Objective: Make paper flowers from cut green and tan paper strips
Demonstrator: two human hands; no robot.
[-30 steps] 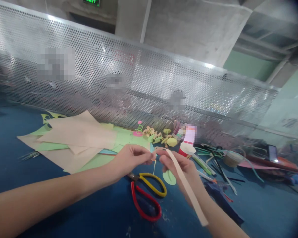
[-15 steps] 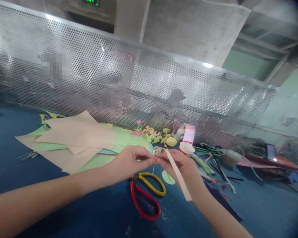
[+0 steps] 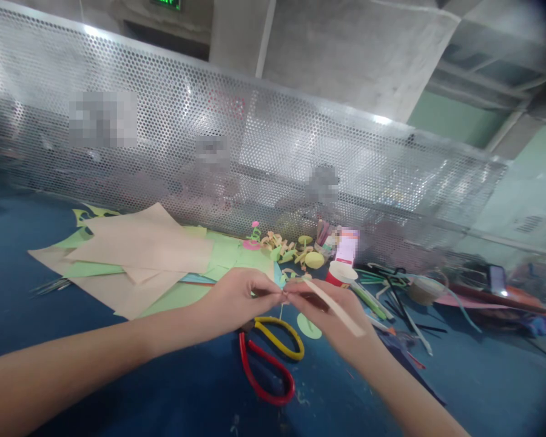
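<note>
A narrow cream paper strip trails from the fingertips across the back of my right hand. My right thumb and fingers are closed on the strip. My left hand meets the right one tip to tip, its thumb and forefinger pinched at the strip's inner end, which the fingers mostly hide. Just below the hands lie scissors with one yellow and one red handle, their blades hidden under my left hand. A pale green paper disc rests beside my right hand.
Cream and green paper sheets pile up at left. Small paper flower pieces, a red-and-white paper cup and a lit phone stand behind the hands. Strips and tools clutter the right. A perforated metal screen bounds the blue table.
The strip's free end has swung up and to the right, now lying closer along the back of my right hand. The loop above the fingertips has lowered. Both hands stay nearly in place.
</note>
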